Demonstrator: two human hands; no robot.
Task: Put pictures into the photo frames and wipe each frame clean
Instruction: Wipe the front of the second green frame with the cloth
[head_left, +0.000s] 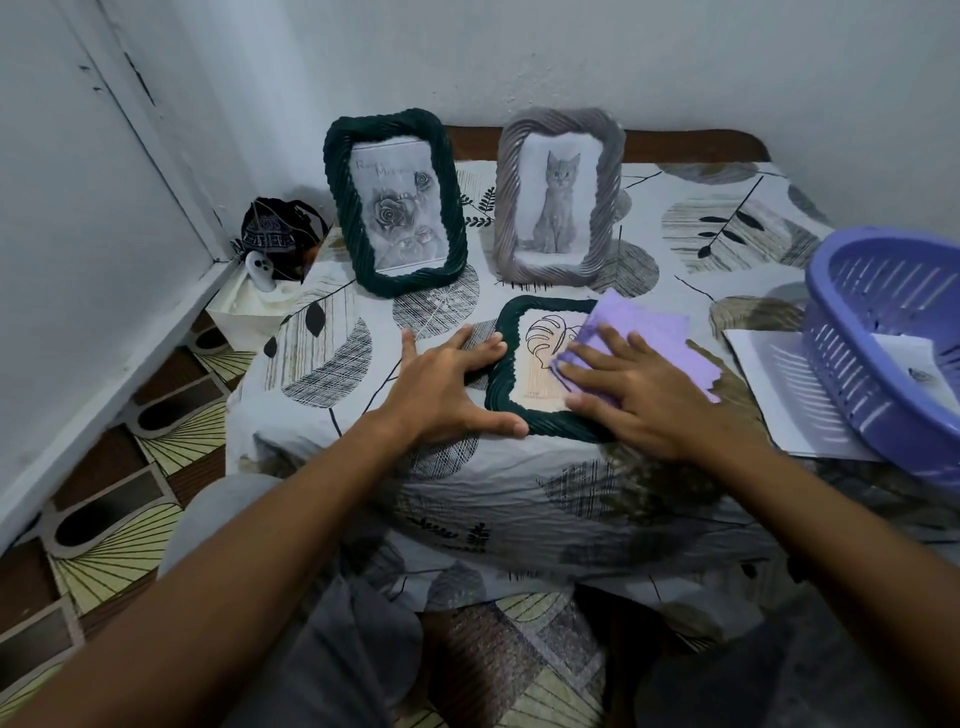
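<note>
A dark green rope-edged photo frame (524, 364) lies flat on the leaf-print tablecloth (363, 332). The left hand (447, 389) spreads over its left rim; the right hand (639, 395) presses a lilac cloth (654, 332) flat on it. Behind it stand a dark green rose-picture frame (395, 208) and a grey cat-picture frame (558, 200); right of it sits a purple slotted plastic basket (883, 353) on white paper sheets (779, 384).

Lighting is dim, cool and diffuse. Soft shadows fall under the purple slotted plastic basket (883, 332) at the right edge. Wide-angle distortion bends the wall lines at upper left. The forearms at the bottom of the frame appear soft and slightly blurred.
</note>
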